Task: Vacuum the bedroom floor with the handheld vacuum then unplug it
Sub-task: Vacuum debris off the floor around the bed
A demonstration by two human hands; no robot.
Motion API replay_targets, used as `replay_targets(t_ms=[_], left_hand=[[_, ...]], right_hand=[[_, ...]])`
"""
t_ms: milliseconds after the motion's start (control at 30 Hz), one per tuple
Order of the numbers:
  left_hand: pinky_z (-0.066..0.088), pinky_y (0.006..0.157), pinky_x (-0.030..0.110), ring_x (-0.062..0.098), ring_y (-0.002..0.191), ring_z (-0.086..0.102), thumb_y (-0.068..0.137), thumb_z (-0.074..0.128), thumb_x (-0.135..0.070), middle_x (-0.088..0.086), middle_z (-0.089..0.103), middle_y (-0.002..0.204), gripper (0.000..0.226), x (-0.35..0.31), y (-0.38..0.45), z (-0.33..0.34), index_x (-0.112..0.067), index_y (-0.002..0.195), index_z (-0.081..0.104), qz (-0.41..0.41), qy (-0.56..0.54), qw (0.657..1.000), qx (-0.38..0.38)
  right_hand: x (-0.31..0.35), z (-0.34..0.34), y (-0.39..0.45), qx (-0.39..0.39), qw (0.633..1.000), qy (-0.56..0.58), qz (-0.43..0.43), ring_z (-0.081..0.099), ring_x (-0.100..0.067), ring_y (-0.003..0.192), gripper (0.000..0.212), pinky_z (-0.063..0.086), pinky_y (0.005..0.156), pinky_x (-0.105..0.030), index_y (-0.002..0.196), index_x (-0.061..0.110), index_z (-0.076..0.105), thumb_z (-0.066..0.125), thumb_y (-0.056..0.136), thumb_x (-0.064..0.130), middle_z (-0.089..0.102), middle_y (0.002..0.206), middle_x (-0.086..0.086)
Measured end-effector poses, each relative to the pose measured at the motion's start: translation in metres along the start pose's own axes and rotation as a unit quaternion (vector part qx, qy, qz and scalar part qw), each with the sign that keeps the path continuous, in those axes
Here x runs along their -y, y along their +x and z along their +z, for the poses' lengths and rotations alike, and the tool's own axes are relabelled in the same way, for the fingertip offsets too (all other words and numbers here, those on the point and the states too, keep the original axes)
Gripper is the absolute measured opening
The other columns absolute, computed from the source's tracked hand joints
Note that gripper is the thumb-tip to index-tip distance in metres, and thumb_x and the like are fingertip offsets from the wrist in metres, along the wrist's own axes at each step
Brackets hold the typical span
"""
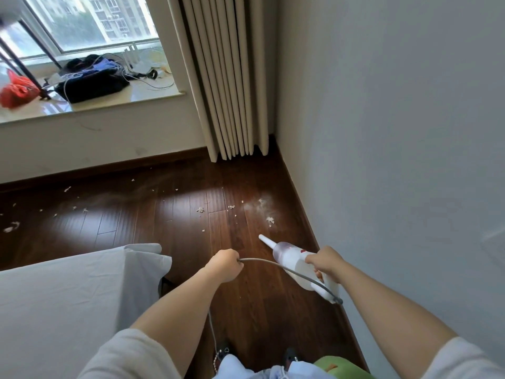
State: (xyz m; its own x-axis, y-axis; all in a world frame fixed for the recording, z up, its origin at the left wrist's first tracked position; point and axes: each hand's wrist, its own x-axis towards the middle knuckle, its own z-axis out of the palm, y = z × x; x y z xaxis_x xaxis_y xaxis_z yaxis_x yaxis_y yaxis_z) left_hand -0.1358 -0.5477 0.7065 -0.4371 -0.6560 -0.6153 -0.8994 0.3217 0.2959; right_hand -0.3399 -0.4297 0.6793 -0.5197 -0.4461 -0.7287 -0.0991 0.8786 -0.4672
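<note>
Vacuum (pixel 293 262) handle hidden under right hand (pixel 323 262); cord (pixel 273 262) end cut off by bottom edge

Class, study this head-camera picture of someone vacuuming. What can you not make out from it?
- The cord end and socket: it drops below the left hand and is lost at the bottom.
- Handheld vacuum handle: covered by the right hand.
- Windowsill clutter: tangled, too small.
- Floor under the bed sheet: hidden.

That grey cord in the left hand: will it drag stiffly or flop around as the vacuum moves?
Probably floppy: the cord arcs loosely from the left hand to the vacuum's rear. It looks thin and light, so it should trail easily, though slack may snag near the bed sheet.
</note>
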Motion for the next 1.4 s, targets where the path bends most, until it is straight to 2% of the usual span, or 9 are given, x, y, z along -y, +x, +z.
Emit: replay_targets(t_ms=[67, 267, 400, 567, 733, 900, 1100, 1233, 1400], left_hand=[[0.048, 0.079, 0.024, 0.023, 0.102, 0.061, 0.099, 0.043, -0.021, 0.011, 0.063, 0.112, 0.03, 0.002, 0.0, -0.001, -0.005, 0.117, 0.06, -0.005, -0.003, 1.0, -0.003], [0.046, 0.075, 0.021, 0.021, 0.096, 0.061, 0.099, 0.043, -0.021, 0.01, 0.063, 0.111, 0.03, -0.005, 0.001, 0.001, -0.005, 0.119, 0.059, -0.005, -0.011, 1.0, 0.001], [0.045, 0.072, 0.021, 0.017, 0.086, 0.057, 0.099, 0.043, -0.022, 0.009, 0.063, 0.105, 0.031, -0.011, 0.002, 0.003, -0.005, 0.12, 0.058, -0.003, -0.011, 1.0, 0.002], [0.047, 0.077, 0.022, 0.022, 0.101, 0.061, 0.098, 0.047, -0.022, 0.01, 0.063, 0.113, 0.029, -0.016, 0.002, 0.005, -0.007, 0.119, 0.06, 0.002, -0.005, 1.0, -0.003], [0.05, 0.084, 0.026, 0.023, 0.102, 0.061, 0.097, 0.048, -0.021, 0.01, 0.062, 0.114, 0.027, -0.021, 0.0, 0.011, -0.007, 0.117, 0.06, 0.005, -0.011, 1.0, 0.001], [0.05, 0.081, 0.024, 0.021, 0.099, 0.062, 0.098, 0.047, -0.021, 0.009, 0.063, 0.111, 0.027, -0.017, -0.001, 0.013, -0.008, 0.117, 0.06, -0.004, -0.027, 1.0, -0.009], [0.047, 0.075, 0.02, 0.018, 0.094, 0.06, 0.098, 0.046, -0.021, 0.009, 0.063, 0.109, 0.027, -0.001, -0.001, 0.018, -0.007, 0.117, 0.06, -0.016, -0.038, 0.999, -0.007], [0.047, 0.074, 0.02, 0.016, 0.088, 0.059, 0.099, 0.044, -0.021, 0.009, 0.063, 0.108, 0.028, 0.021, 0.002, 0.012, -0.007, 0.118, 0.06, -0.032, -0.043, 0.999, -0.008], [0.05, 0.077, 0.022, 0.017, 0.088, 0.06, 0.099, 0.045, -0.023, 0.008, 0.063, 0.107, 0.029, 0.051, 0.007, -0.005, -0.007, 0.117, 0.06, -0.051, -0.05, 0.997, -0.008]], right_hand=[[0.002, 0.003, 0.001, -0.009, 1.0, -0.009, -0.003, 0.057, -0.023, 0.075, 0.022, 0.046, 0.072, -0.029, 0.101, 0.002, 0.055, 0.054, 0.092, 0.023, 0.056, 0.075, -0.009], [0.0, -0.009, 0.009, -0.052, 0.998, -0.005, 0.016, 0.06, -0.025, 0.078, 0.031, 0.048, 0.072, -0.03, 0.111, -0.001, 0.058, 0.056, 0.093, 0.023, 0.062, 0.091, -0.015], [-0.006, -0.017, 0.015, -0.068, 0.997, -0.012, 0.031, 0.062, -0.033, 0.104, 0.035, 0.048, 0.077, -0.032, 0.122, -0.002, 0.053, 0.055, 0.094, 0.019, 0.063, 0.116, -0.022], [-0.018, -0.034, 0.021, -0.083, 0.995, -0.002, 0.047, 0.058, -0.029, 0.079, 0.035, 0.043, 0.069, -0.027, 0.12, -0.007, 0.055, 0.051, 0.094, 0.016, 0.062, 0.09, -0.018], [-0.024, -0.042, 0.026, -0.09, 0.995, 0.026, 0.046, 0.056, -0.027, 0.066, 0.031, 0.044, 0.067, -0.028, 0.114, -0.007, 0.056, 0.055, 0.094, 0.017, 0.061, 0.086, -0.018], [-0.019, -0.037, 0.027, -0.076, 0.996, 0.046, 0.031, 0.052, -0.021, 0.055, 0.022, 0.043, 0.063, -0.027, 0.101, -0.002, 0.056, 0.058, 0.092, 0.017, 0.057, 0.073, -0.014], [-0.005, -0.024, 0.025, -0.035, 0.999, 0.025, 0.005, 0.053, -0.02, 0.061, 0.022, 0.042, 0.052, -0.024, 0.104, 0.002, 0.052, 0.058, 0.091, 0.019, 0.057, 0.079, -0.014], [0.013, 0.002, 0.022, -0.006, 1.0, -0.002, -0.014, 0.055, -0.023, 0.067, 0.021, 0.044, 0.059, -0.024, 0.102, 0.002, 0.053, 0.059, 0.091, 0.019, 0.057, 0.083, -0.015], [0.041, 0.034, 0.015, 0.019, 0.998, -0.054, -0.027, 0.058, -0.02, 0.071, 0.023, 0.043, 0.055, -0.022, 0.102, 0.005, 0.053, 0.059, 0.091, 0.024, 0.06, 0.092, -0.013]])
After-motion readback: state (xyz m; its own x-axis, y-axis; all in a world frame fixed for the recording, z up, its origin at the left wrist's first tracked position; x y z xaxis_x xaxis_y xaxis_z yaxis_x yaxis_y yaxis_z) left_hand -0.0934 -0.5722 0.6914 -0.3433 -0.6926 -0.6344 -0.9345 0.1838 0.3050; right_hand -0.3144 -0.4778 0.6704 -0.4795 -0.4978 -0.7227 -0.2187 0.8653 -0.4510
